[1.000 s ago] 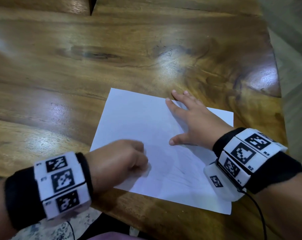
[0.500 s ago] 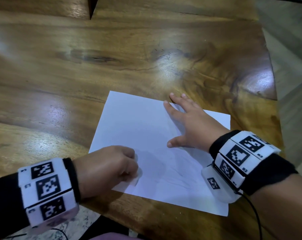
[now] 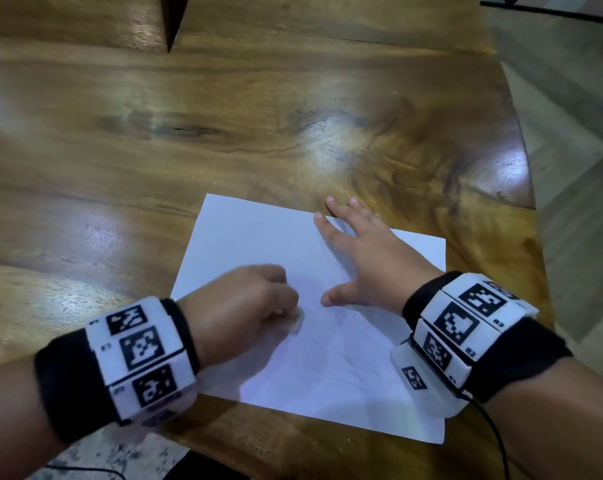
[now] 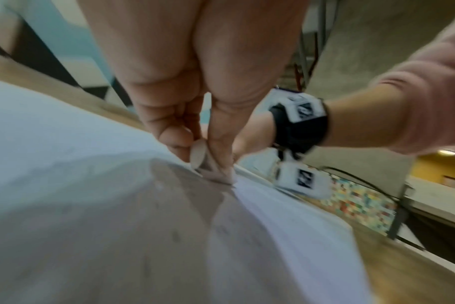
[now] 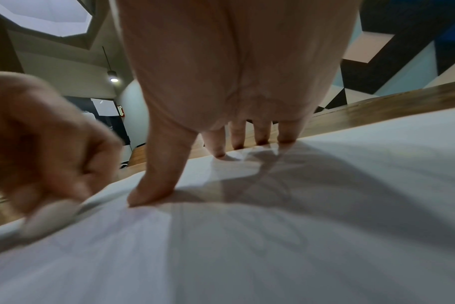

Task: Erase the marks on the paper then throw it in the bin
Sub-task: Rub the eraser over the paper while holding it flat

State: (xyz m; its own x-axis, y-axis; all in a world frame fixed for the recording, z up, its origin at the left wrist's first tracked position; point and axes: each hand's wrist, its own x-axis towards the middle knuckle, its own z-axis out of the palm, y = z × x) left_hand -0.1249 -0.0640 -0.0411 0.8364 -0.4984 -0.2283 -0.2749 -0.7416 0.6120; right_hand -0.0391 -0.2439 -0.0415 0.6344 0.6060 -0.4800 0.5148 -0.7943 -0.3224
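Note:
A white sheet of paper [image 3: 251, 237] lies flat on the wooden table [image 3: 224, 116], with faint pencil marks [image 3: 352, 362] near its lower middle. My left hand [image 3: 244, 306] pinches a small white eraser [image 3: 296, 324] and presses it onto the paper's middle. In the left wrist view the eraser [image 4: 199, 153] sits between thumb and fingertips against the sheet [image 4: 65, 144]. My right hand [image 3: 362, 258] lies flat with spread fingers on the paper's upper right part, holding it down; its thumb [image 5: 156, 185] and fingertips press the sheet [image 5: 273, 246]. No bin is in view.
The table's right edge [image 3: 525, 188] curves away, with pale floor beyond it. A dark wedge-shaped gap [image 3: 172, 22] cuts into the table at the far left. A black cable [image 3: 494, 434] runs from my right wristband.
My left hand with the eraser has rubbed back and forth: down-left half a second ago, now right and up to the paper's middle. The right hand has stayed pressing.

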